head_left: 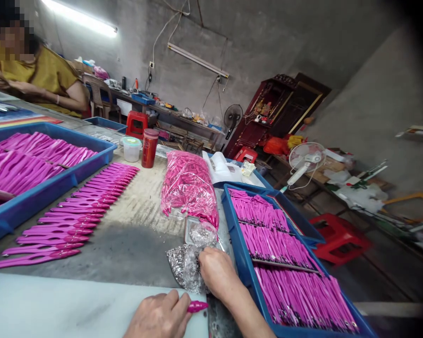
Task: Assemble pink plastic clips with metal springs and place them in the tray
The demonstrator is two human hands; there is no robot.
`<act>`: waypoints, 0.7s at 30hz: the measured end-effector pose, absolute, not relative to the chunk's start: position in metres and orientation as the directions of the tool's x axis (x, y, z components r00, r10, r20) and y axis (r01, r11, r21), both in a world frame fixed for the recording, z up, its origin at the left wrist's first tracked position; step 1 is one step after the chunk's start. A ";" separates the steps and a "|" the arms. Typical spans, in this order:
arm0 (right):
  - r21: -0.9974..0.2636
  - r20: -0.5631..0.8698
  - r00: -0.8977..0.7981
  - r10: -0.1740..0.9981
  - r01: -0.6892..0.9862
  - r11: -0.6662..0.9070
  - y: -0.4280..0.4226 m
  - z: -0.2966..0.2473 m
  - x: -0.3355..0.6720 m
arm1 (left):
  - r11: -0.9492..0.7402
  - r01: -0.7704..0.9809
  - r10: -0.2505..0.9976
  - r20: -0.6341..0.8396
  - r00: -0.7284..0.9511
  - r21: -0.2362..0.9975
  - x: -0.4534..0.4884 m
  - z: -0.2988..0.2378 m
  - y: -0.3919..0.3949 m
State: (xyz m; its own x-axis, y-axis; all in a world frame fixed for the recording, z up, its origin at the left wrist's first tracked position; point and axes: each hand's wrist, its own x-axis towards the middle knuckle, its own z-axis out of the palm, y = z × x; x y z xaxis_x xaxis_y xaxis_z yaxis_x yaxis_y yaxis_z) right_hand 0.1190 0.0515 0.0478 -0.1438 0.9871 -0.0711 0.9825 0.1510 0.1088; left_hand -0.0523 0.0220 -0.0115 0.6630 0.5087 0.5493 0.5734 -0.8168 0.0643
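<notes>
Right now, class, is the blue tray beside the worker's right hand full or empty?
Full. The blue tray holds three packed rows of pink pieces from end to end, right beside the right hand.

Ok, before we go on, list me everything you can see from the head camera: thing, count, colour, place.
pink handle pieces in a row: many, pink, laid on the table, left of centre
left tray: one, blue, holds pink pieces, far left
right tray: one, blue, holds rows of pink pieces, right
bag of pink caps: one, clear, centre of the table
small clear bag: one, holds small silvery parts, by the right hand
red flask: one, back of the table
lidded tub: one, clear with a green lid, beside the flask
white fan: one, right background
red stool: one, floor at right
co-worker: one, mustard top, far left
left hand: holds a pink cap
right hand: rests on the small clear bag
</notes>
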 end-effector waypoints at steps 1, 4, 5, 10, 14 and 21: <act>0.110 -0.077 -0.147 0.986 0.982 0.155 0.052 0.048 0.118 | -0.812 0.579 0.514 0.550 0.658 0.066 -0.052 -0.011 0.022; 0.108 -0.084 -0.150 0.985 0.981 0.159 0.052 0.048 0.118 | -0.811 0.583 0.511 0.556 0.655 0.059 -0.051 -0.009 0.022; 0.106 -0.084 -0.149 0.985 0.982 0.157 0.051 0.048 0.118 | -0.809 0.585 0.510 0.562 0.651 0.057 -0.050 -0.008 0.022; 0.074 -0.074 -0.135 0.988 0.987 0.140 0.047 0.051 0.121 | -0.803 0.592 0.520 0.566 0.640 0.068 -0.050 -0.006 0.021; 0.009 -0.061 -0.122 0.991 0.992 0.123 0.044 0.055 0.124 | -0.800 0.596 0.529 0.553 0.643 0.071 -0.050 -0.005 0.020; -0.170 -0.040 -0.127 0.991 0.978 0.119 0.034 0.064 0.125 | -0.818 0.568 0.519 0.542 0.661 0.090 -0.052 -0.006 0.021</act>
State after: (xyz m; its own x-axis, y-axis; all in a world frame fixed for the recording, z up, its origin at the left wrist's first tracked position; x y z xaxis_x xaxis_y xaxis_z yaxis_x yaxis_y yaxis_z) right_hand 0.1250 0.0338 0.0638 -0.1273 0.9911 -0.0395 0.9783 0.1189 -0.1697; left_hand -0.0515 0.0207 -0.0064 0.6609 0.5192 0.5419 0.5683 -0.8179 0.0905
